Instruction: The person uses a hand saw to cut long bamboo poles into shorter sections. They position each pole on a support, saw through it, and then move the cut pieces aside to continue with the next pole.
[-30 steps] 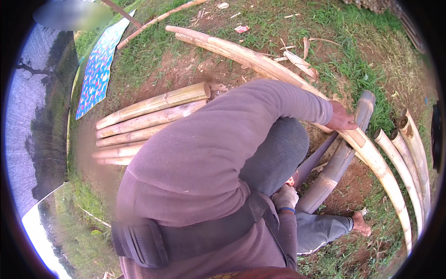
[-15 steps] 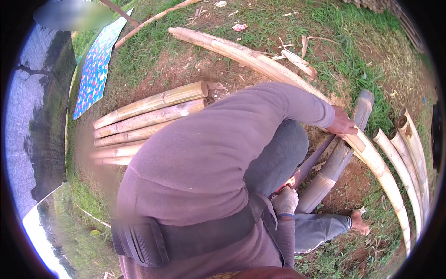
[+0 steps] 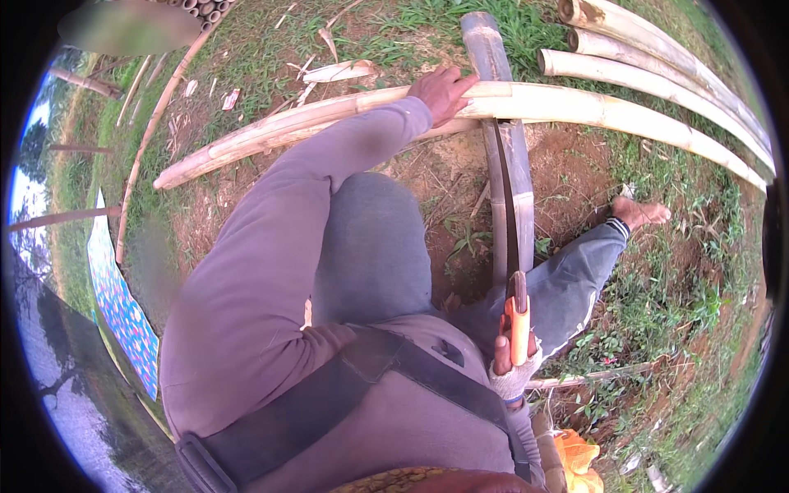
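Note:
A long pale bamboo pole (image 3: 559,100) lies across a thicker grey-brown bamboo log (image 3: 519,177). My bare left hand (image 3: 445,92) presses down on the pole just left of the crossing, its fingers wrapped over the top. In my right hand (image 3: 516,361), which wears a light glove, is a handsaw (image 3: 507,197) held by its orange handle. The blade points away from me along the log, and its far end reaches the near side of the pole. From this view I cannot tell how deep the teeth sit. My bent left knee (image 3: 374,246) stands between my arms.
Several cut bamboo poles (image 3: 633,70) lie at the upper right. Split bamboo pieces (image 3: 339,71) are scattered on the grass beyond the pole. My bare right foot (image 3: 639,214) rests on the ground at right. An orange bag (image 3: 577,460) lies at the lower right.
The view has turned, so the pole now runs across the upper part. The saw handle shows more fully in my right hand. My left hand stays on the pole.

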Tool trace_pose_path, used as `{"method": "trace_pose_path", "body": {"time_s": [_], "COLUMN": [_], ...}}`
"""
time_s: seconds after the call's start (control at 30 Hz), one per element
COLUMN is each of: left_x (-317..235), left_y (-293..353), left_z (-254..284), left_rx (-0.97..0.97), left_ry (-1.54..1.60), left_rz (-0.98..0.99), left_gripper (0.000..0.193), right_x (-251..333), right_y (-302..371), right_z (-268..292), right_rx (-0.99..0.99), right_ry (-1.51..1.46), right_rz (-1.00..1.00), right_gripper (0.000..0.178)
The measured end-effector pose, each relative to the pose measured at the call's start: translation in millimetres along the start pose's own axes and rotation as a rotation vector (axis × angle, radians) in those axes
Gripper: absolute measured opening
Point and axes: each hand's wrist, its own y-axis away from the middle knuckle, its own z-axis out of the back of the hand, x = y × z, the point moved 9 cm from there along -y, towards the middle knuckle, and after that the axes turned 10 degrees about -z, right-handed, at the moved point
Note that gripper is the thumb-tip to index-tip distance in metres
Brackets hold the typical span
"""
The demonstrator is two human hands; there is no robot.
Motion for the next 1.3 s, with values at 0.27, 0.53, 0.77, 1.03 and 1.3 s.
{"method": "trace_pose_path", "body": {"time_s": [0.27, 0.53, 0.77, 1.03, 1.3], "left_x": [-12, -9, -9, -3, -9], "left_y": [-8, -8, -8, -6, -4], "left_z": [-14, -14, -18, -24, -11], "left_rx": [-0.006, -0.09, -0.126, -0.083, -0.177], "left_ry": [0.009, -0.104, -0.073, -0.003, -0.037], "left_rz": [-0.015, -0.059, -0.098, -0.044, -0.101], "left_gripper": [0.055, 0.053, 0.05, 0.053, 0.047], "right_x": [-6, 39, 39, 36, 22], "right_y": [1, -117, -151, -178, -148], "right_z": [54, 8, -2, -5, -1], "right_rx": [-0.301, -0.277, -0.229, -0.156, -0.162], "right_ry": [0.171, -0.074, -0.108, -0.014, -0.037], "right_rz": [0.268, 0.237, 0.252, 0.27, 0.216], "right_gripper": [0.031, 0.021, 0.024, 0.005, 0.007]}}
